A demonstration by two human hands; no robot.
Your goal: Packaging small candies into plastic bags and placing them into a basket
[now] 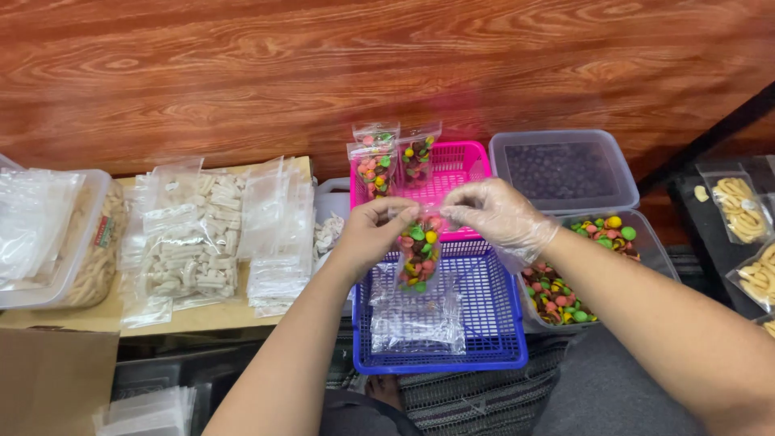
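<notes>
While both hands [436,222] pinch its top, the candy bag [419,254] hangs upright (long axis vertical).

Small clear plastic bag [420,257], upright, hanging over the near end of a blue mesh basket [492,323]. Contents: round candies, mixed pink, green, yellow and orange, filling the bag to roughly two-thirds. Top edge pinched at both corners, bare left hand [370,234] and clear-gloved right hand [496,214]; mouth state not discernible.

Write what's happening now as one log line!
left hand: bare, pinching candy bag top | right hand: gloved, pinching same bag | below: blue basket
</notes>
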